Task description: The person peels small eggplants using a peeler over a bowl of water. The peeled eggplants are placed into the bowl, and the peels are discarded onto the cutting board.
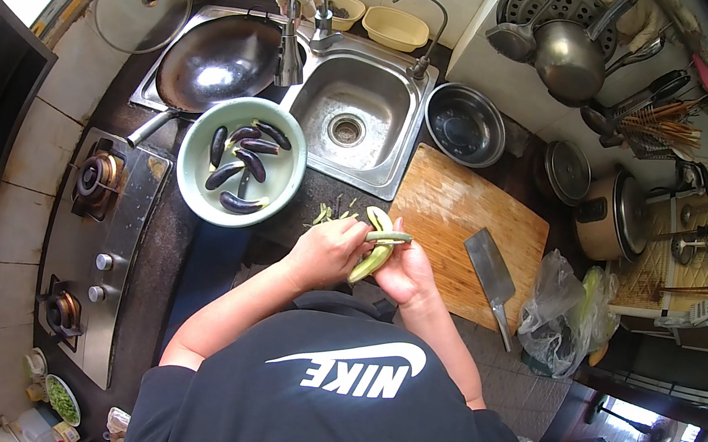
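My left hand (330, 250) is closed around one end of what looks like a green peeler (397, 237), which lies across a long pale-green vegetable (370, 264). Behind and beside that vegetable, my right hand (407, 270) supports it with curved fingers. Its exact kind is hard to tell; the surface looks partly peeled. Green peelings (330, 212) lie scattered on the dark counter just beyond my left hand. To the left, several purple eggplants (252, 164) rest in a pale-green basin (183, 183) that seems to hold water.
A wooden cutting board (444, 200) at right bears a cleaver (490, 265), its handle overhanging the near edge. Beyond are a steel sink (373, 102), a wok (211, 70) and a metal bowl (466, 125). A gas stove (120, 205) stands left; a plastic bag (561, 313) sits right.
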Demonstrator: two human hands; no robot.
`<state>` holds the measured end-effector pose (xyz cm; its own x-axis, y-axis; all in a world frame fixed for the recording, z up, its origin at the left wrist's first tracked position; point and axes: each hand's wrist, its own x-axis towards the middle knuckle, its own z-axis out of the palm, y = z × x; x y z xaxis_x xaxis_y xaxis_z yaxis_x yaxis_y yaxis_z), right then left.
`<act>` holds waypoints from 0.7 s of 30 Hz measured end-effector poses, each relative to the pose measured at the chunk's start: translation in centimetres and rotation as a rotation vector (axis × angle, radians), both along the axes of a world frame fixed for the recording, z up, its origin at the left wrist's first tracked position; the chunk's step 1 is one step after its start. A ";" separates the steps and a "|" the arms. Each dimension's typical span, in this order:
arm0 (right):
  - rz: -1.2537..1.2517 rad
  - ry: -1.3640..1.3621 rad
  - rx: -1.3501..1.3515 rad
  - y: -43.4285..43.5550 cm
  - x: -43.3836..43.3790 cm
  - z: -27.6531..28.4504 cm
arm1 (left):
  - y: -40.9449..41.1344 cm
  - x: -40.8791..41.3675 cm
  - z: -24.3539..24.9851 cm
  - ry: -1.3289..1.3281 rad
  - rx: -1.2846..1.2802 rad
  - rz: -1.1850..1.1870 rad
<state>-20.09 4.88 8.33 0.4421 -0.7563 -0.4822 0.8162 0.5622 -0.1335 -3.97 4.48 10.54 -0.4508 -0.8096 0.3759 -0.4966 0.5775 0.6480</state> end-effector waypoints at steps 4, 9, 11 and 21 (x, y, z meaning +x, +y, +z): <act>-0.014 0.002 0.044 0.1 0.0 0.1 | -0.2 0.1 0.1 0.002 -0.038 0.013; 0.011 -0.011 0.012 0.3 -0.3 0.0 | 0.0 0.4 -0.2 -0.006 -0.053 0.041; 0.037 -0.019 -0.009 0.3 -0.6 -0.1 | 0.0 0.6 -0.6 0.031 -0.058 0.063; 0.005 0.060 0.029 0.2 -0.4 0.3 | -0.9 0.0 -1.0 0.037 -0.023 0.085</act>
<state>-20.54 5.06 8.64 0.4157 -0.7394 -0.5296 0.8043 0.5707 -0.1655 -3.93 3.57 9.53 -0.3663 -0.8352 0.4102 -0.5203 0.5493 0.6538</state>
